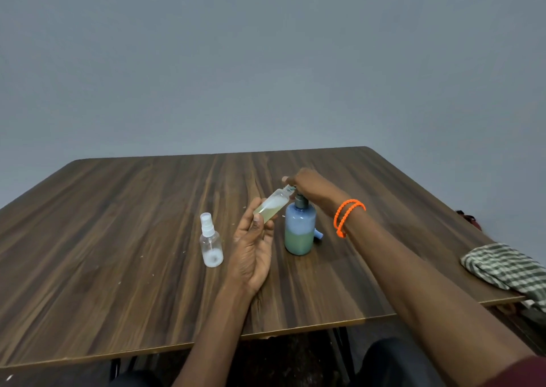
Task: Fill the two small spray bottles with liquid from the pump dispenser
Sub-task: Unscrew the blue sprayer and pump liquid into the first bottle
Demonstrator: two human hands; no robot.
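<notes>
Pump dispenser (299, 233) head hidden under right hand (307, 184), uncapped spray bottle (270, 207) mouth blurred

A dark wood-grain tabletop (133, 238) with rounded far corners carries the things. Left of its middle stands a small clear spray bottle (210, 241), upright, its white spray cap on and a little whitish liquid at its bottom. Near it, towards the right, stands the blue pump dispenser (300, 231), upright, with greenish liquid in its lower part. A small light-blue object (319, 235) lies just behind the dispenser, mostly hidden. At the right edge, well apart, a green-and-white checked cloth (502, 267) lies crumpled, hanging partly over the edge.
</notes>
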